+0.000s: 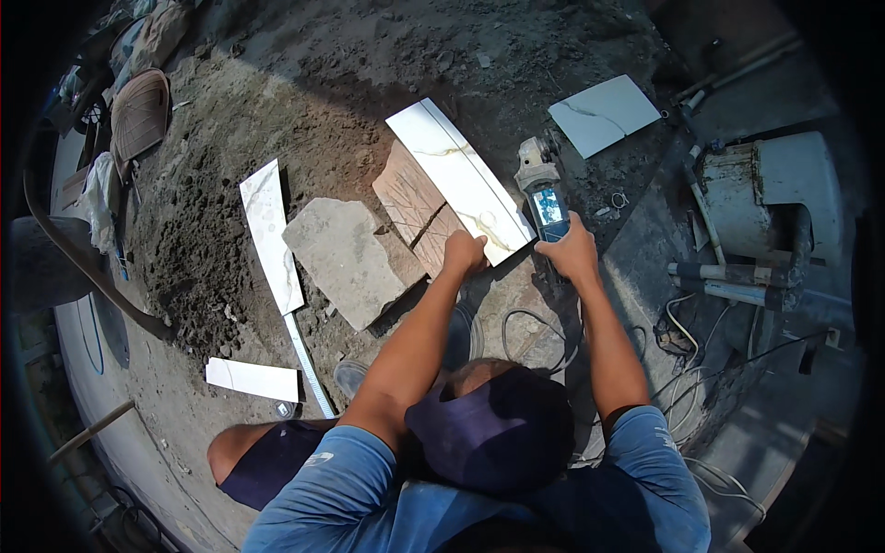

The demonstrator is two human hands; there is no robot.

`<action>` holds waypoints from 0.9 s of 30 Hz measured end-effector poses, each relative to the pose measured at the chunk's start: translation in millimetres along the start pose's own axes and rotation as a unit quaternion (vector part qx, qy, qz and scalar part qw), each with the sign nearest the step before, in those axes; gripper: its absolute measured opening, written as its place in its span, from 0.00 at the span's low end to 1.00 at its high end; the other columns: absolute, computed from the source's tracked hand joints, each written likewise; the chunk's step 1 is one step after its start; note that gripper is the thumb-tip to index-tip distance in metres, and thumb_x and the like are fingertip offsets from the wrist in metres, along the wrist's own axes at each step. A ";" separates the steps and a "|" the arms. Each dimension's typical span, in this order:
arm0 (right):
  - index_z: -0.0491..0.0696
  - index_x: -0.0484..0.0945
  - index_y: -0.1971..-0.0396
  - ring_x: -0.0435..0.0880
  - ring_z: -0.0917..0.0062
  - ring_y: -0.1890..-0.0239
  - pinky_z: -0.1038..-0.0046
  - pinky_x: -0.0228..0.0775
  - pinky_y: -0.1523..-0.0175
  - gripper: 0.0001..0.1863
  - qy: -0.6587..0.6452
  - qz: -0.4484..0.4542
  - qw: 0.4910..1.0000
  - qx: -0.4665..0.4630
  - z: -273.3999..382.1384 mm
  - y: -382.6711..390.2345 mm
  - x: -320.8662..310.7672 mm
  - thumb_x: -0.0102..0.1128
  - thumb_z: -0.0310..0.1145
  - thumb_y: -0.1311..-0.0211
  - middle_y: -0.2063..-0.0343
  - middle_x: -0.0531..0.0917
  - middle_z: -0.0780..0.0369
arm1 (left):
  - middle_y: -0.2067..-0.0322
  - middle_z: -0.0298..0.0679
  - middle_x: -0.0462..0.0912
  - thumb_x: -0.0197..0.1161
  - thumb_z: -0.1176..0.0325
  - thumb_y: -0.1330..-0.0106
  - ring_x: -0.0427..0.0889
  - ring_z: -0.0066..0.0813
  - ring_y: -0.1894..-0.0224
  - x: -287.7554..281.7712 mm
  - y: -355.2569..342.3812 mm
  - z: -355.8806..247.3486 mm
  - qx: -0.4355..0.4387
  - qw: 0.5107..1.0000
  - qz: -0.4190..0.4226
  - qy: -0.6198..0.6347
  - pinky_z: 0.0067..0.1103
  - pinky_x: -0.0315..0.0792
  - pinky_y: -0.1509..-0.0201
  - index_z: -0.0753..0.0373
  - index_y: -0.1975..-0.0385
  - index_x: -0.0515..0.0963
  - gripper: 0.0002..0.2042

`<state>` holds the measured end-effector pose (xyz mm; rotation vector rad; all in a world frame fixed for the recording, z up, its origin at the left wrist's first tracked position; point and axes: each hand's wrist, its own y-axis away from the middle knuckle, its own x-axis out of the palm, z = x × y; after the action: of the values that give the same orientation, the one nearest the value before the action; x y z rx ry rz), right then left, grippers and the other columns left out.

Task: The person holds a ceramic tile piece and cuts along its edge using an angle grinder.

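Note:
My left hand [464,252] grips the near end of a long white marble-patterned tile [452,175], its fingers curled at the edge. A dark straight line runs lengthwise along the tile near its right side. The tile lies over a reddish-brown scored slab [412,195]. My right hand [572,249] is closed around the body of an angle grinder [547,198], just right of the tile. The grinder's head points away from me; its disc I cannot make out clearly.
A rough stone slab [346,258] lies left of the tile. White tile pieces [267,230], [606,115], [252,379] rest on the dirt around it. A measuring strip [309,364] lies near my knee. Cables [544,318] loop by my feet. Pipes [728,273] and a white basin [802,184] stand right.

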<state>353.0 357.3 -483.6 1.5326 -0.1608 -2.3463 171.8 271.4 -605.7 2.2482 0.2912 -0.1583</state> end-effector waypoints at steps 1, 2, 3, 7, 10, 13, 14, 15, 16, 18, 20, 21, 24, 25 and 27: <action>0.41 0.68 0.41 0.82 0.52 0.50 0.60 0.73 0.44 0.45 0.021 0.002 1.000 -0.002 5.2 -11.0 0.0 0.73 0.42 0.63 0.55 0.83 0.45 | 0.70 0.53 0.83 0.65 0.62 0.35 0.86 0.46 0.69 -2.2 0.0 -1.0 0.000 1.000 -0.001 0.004 0.34 0.80 0.68 0.70 0.68 0.76 0.14; 0.42 0.68 0.40 0.82 0.52 0.50 0.60 0.73 0.44 0.45 0.047 0.003 0.999 0.005 6.9 -17.1 -4.3 0.72 0.41 0.63 0.54 0.83 0.45 | 0.68 0.55 0.83 0.68 0.61 0.38 0.85 0.50 0.65 0.4 7.4 -7.4 0.037 0.993 -0.050 -0.101 0.37 0.79 0.63 0.70 0.64 0.76 0.17; 0.42 0.67 0.40 0.82 0.52 0.49 0.59 0.73 0.44 0.44 0.062 0.021 0.998 0.011 15.6 -20.3 -10.0 0.72 0.41 0.62 0.54 0.82 0.45 | 0.66 0.56 0.82 0.71 0.59 0.41 0.84 0.54 0.61 -1.9 13.6 -11.4 0.071 0.971 -0.106 -0.204 0.40 0.78 0.59 0.71 0.60 0.75 0.21; 0.42 0.67 0.40 0.82 0.52 0.49 0.59 0.73 0.44 0.44 0.081 0.055 0.995 -0.001 25.2 -27.2 -8.3 0.72 0.41 0.61 0.54 0.82 0.45 | 0.59 0.58 0.81 0.76 0.57 0.48 0.80 0.59 0.53 -7.5 27.3 -20.0 0.122 0.956 -0.188 -0.188 0.45 0.74 0.54 0.69 0.55 0.67 0.30; 0.43 0.67 0.39 0.82 0.52 0.49 0.59 0.73 0.43 0.44 0.117 0.084 0.990 -0.014 13.3 -33.0 7.3 0.72 0.42 0.60 0.54 0.82 0.45 | 0.54 0.58 0.77 0.78 0.59 0.52 0.79 0.58 0.50 -4.8 28.1 -20.9 0.109 0.962 -0.191 -0.164 0.43 0.74 0.51 0.66 0.48 0.61 0.37; 0.43 0.67 0.39 0.82 0.52 0.49 0.58 0.73 0.43 0.45 0.126 0.090 0.988 0.005 0.4 -37.9 21.0 0.73 0.42 0.61 0.53 0.82 0.45 | 0.54 0.58 0.78 0.79 0.61 0.52 0.78 0.58 0.49 -4.9 23.2 -20.6 0.111 0.965 -0.190 -0.144 0.43 0.73 0.51 0.65 0.48 0.60 0.37; 0.43 0.67 0.39 0.82 0.52 0.49 0.58 0.73 0.43 0.45 0.125 0.093 0.988 0.004 3.0 -34.2 19.8 0.73 0.42 0.61 0.53 0.82 0.45 | 0.54 0.59 0.77 0.78 0.61 0.52 0.79 0.58 0.50 -6.7 23.4 -18.2 0.121 0.963 -0.193 -0.145 0.43 0.73 0.51 0.65 0.47 0.60 0.38; 0.42 0.67 0.38 0.82 0.52 0.49 0.58 0.72 0.42 0.46 0.105 0.088 0.990 0.011 6.1 -30.9 16.2 0.73 0.43 0.61 0.53 0.82 0.45 | 0.54 0.59 0.76 0.78 0.61 0.52 0.79 0.59 0.51 -7.9 23.6 -16.1 0.131 0.961 -0.196 -0.147 0.43 0.74 0.51 0.65 0.47 0.60 0.38; 0.42 0.66 0.38 0.82 0.52 0.49 0.58 0.72 0.42 0.47 0.085 0.084 0.993 0.017 8.5 -28.4 14.2 0.73 0.43 0.62 0.52 0.82 0.44 | 0.54 0.59 0.76 0.78 0.61 0.52 0.79 0.59 0.51 -8.6 24.2 -14.2 0.128 0.961 -0.196 -0.148 0.43 0.74 0.51 0.65 0.47 0.60 0.38; 0.42 0.68 0.39 0.82 0.53 0.49 0.59 0.73 0.43 0.46 0.068 0.055 0.996 0.012 1.5 -26.5 9.3 0.74 0.43 0.63 0.53 0.82 0.45 | 0.54 0.58 0.74 0.79 0.61 0.54 0.78 0.60 0.53 -8.6 28.6 -18.8 0.141 0.950 -0.216 -0.178 0.43 0.73 0.52 0.66 0.48 0.63 0.37; 0.41 0.69 0.40 0.82 0.53 0.50 0.60 0.74 0.45 0.46 0.052 0.028 0.998 0.005 -6.4 -27.8 2.7 0.75 0.43 0.64 0.54 0.83 0.45 | 0.55 0.57 0.73 0.79 0.61 0.55 0.76 0.58 0.53 -8.5 26.7 -20.0 0.199 0.924 -0.236 -0.225 0.42 0.72 0.53 0.66 0.50 0.66 0.35; 0.41 0.71 0.43 0.83 0.55 0.51 0.62 0.74 0.46 0.44 -0.003 0.035 0.999 -0.001 -9.4 -29.1 -1.4 0.75 0.42 0.65 0.56 0.83 0.46 | 0.56 0.55 0.72 0.79 0.61 0.56 0.74 0.57 0.54 -8.8 25.5 -20.4 0.254 0.892 -0.258 -0.270 0.42 0.71 0.53 0.67 0.51 0.69 0.34; 0.39 0.76 0.51 0.86 0.62 0.58 0.67 0.76 0.52 0.38 -0.092 0.037 0.995 -0.011 -4.5 -26.0 -10.3 0.77 0.39 0.67 0.61 0.85 0.50 | 0.58 0.53 0.71 0.79 0.59 0.56 0.71 0.52 0.54 -11.3 21.6 -28.9 0.250 0.891 -0.267 -0.267 0.40 0.68 0.53 0.67 0.57 0.74 0.29; 0.39 0.76 0.52 0.86 0.65 0.60 0.68 0.76 0.53 0.36 -0.125 0.030 0.992 -0.008 -4.7 -23.9 -10.9 0.77 0.38 0.66 0.62 0.85 0.52 | 0.58 0.53 0.71 0.79 0.59 0.56 0.71 0.52 0.54 -14.6 21.0 -31.3 0.249 0.892 -0.268 -0.266 0.40 0.68 0.53 0.67 0.57 0.74 0.29; 0.39 0.76 0.54 0.84 0.73 0.66 0.71 0.75 0.56 0.32 -0.173 0.017 0.985 -0.003 1.8 -16.6 -13.7 0.76 0.34 0.64 0.66 0.85 0.57 | 0.58 0.51 0.72 0.77 0.56 0.54 0.71 0.51 0.54 -20.1 22.7 -30.2 0.277 0.875 -0.272 -0.289 0.40 0.66 0.53 0.67 0.61 0.76 0.26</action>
<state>352.8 377.4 -475.4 1.0963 -0.2578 -2.5637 158.8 277.5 -565.5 2.4670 0.5990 -1.3347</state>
